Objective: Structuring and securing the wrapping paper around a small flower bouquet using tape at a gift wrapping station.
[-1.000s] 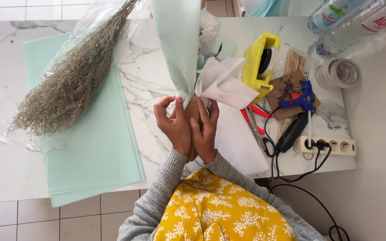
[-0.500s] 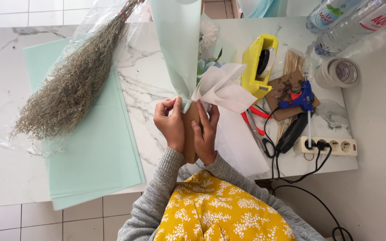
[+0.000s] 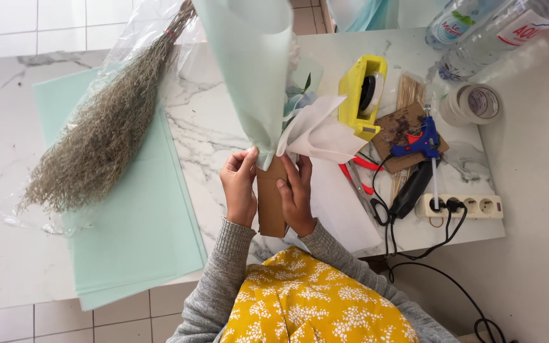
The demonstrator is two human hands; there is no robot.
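A bouquet wrapped in pale mint paper [image 3: 252,70] and white tissue [image 3: 319,130] stands upright over the marble table [image 3: 208,136], its base a brown cardboard tube [image 3: 271,200]. My left hand [image 3: 239,187] presses the mint paper against the left side of the tube. On the tube's right side my right hand [image 3: 297,194] grips it, fingers pointing up toward the tissue. Both sleeves are grey knit above a yellow flowered apron.
A bunch of dried grey-green sprigs in clear plastic [image 3: 106,130] lies on mint paper sheets [image 3: 128,222] at left. To the right sit a yellow tape dispenser [image 3: 363,95], red scissors [image 3: 357,178], a blue glue gun [image 3: 422,143], a power strip [image 3: 462,206], tape rolls [image 3: 474,101] and water bottles [image 3: 478,25].
My hands have slid apart on the tube, so more of the brown cardboard shows between them. The bouquet has stayed upright in about the same place.
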